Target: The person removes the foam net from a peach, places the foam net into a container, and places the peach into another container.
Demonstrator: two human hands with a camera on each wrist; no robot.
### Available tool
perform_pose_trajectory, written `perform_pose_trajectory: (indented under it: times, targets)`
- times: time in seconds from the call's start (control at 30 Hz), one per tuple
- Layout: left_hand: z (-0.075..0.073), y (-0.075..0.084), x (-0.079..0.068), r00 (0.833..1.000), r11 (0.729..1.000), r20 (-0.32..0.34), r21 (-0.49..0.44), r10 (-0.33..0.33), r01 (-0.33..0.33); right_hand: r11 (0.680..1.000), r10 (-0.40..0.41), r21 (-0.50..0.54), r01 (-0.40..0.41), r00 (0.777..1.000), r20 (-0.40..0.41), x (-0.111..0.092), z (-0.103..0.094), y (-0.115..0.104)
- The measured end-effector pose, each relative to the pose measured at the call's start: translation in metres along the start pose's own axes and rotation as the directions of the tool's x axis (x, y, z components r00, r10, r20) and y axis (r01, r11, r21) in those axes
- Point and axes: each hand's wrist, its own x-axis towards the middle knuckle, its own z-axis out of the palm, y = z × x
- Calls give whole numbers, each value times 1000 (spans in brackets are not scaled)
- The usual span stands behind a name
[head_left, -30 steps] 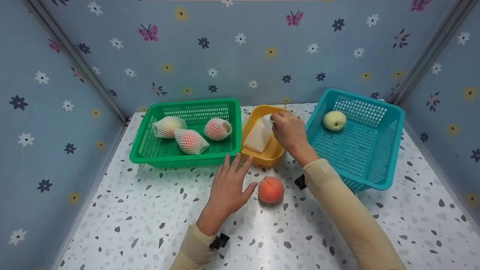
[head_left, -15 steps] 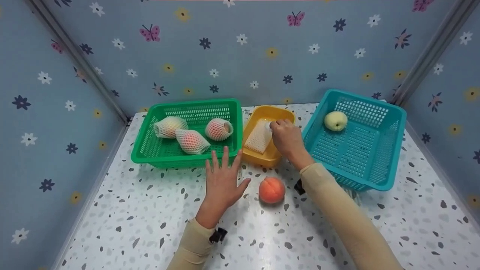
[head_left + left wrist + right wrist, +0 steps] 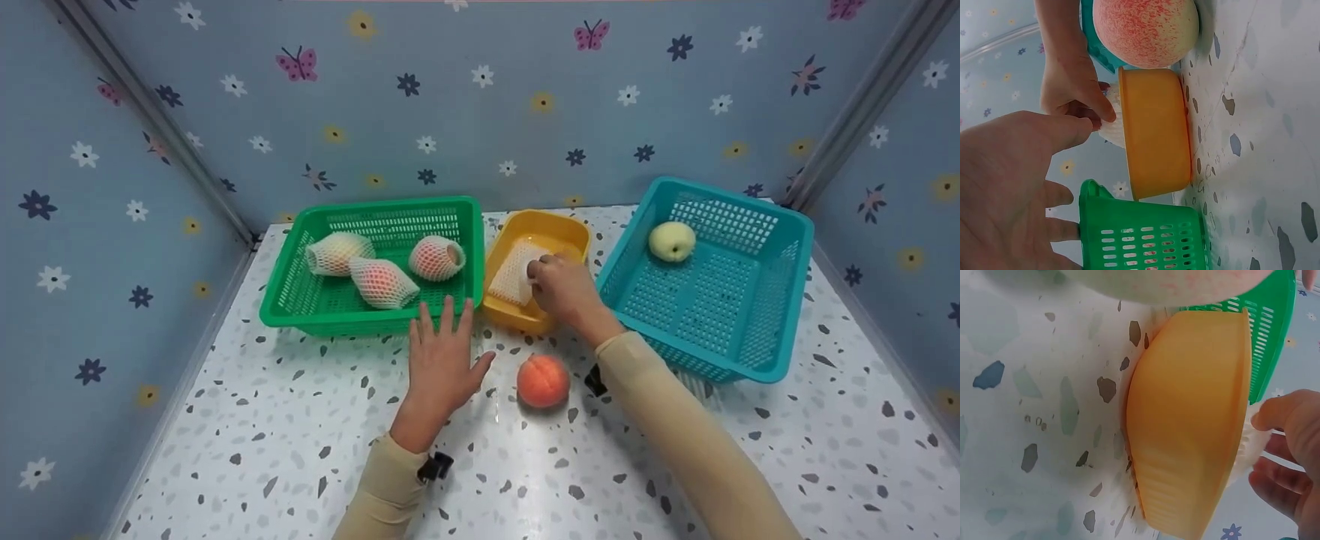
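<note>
Head view: green basket (image 3: 360,322) at nine o'clock from the yellow tray (image 3: 517,322); left hand (image 3: 442,367) towards seven, fingers straight and spread, holding nothing. White foam netting (image 3: 510,274) lies inside the tray; it looks light, springy, easily torn, best pinched by an edge. Peach (image 3: 543,381) at six. Right hand (image 3: 565,287), over four, pinches the netting with curled fingers.
</note>
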Motion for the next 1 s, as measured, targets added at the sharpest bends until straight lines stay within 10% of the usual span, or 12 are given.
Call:
perform_pose_trajectory:
  times: [0.37,0.8,1.0]
  targets:
    - [-2,0,0,1000,1000,23,-1,-11,11,993,44,92,-77,946,321,5,13,0]
    - [0,-4,1,1000,1000,-9,-9,-6,5,977,129,87,-196,862,490,13,19,-2]
    - [0,-2,2,1000,1000,-1,3,-5,5,983,99,87,-161,868,487,16,18,-1]
